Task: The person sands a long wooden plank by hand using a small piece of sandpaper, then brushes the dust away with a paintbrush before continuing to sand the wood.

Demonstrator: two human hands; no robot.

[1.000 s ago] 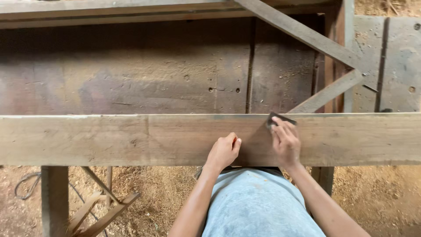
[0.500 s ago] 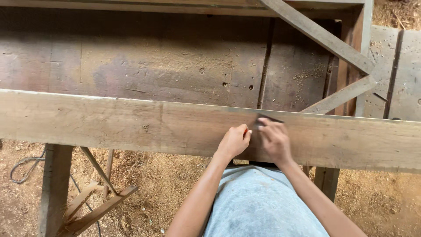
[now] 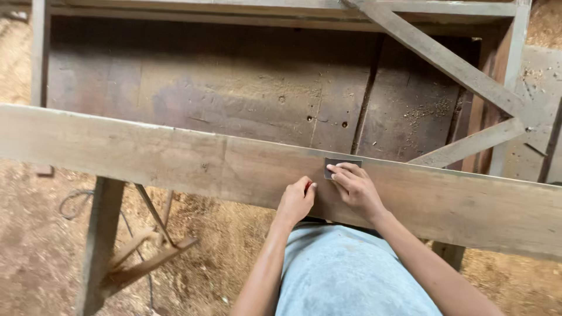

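Note:
A long pale wooden plank (image 3: 146,155) lies across the view in front of me. My right hand (image 3: 356,189) presses a small dark flat rectangular piece (image 3: 339,165) against the plank's far edge, fingers laid over it. My left hand (image 3: 296,201) rests on the plank just to the left of it, fingers curled into a loose fist that seems to hold nothing. The two hands are almost touching.
Behind the plank is a dark, worn wooden workbench top (image 3: 234,93) with diagonal braces (image 3: 445,58) at the right. A wooden leg (image 3: 96,234) and loose sticks (image 3: 146,257) stand below left on a sawdust-covered floor, with a cable (image 3: 73,202) nearby.
Both hands have slid left along the plank, the right hand carrying the dark piece with it. The view has shifted so the plank now slants down to the right.

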